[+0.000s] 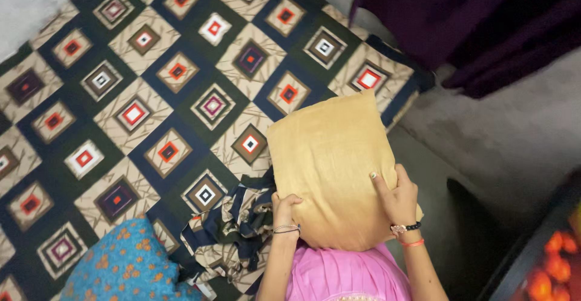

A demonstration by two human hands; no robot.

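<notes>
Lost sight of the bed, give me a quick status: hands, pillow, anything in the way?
Left hand grips pillow's left edge. Right hand flat on top. Bunched patterned cover beside it.

your left hand (283, 207) has its fingers hidden behind the tan cushion (330, 168). the blue cloth (124, 267) and pink garment (348, 275) are cut by the bottom edge; the orange things (554, 258) at right are blurred.

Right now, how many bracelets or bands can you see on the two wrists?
3: a thin bangle on the left wrist, and a beaded bracelet plus an orange band on the right wrist. The undersides of the wrists are hidden.
</notes>
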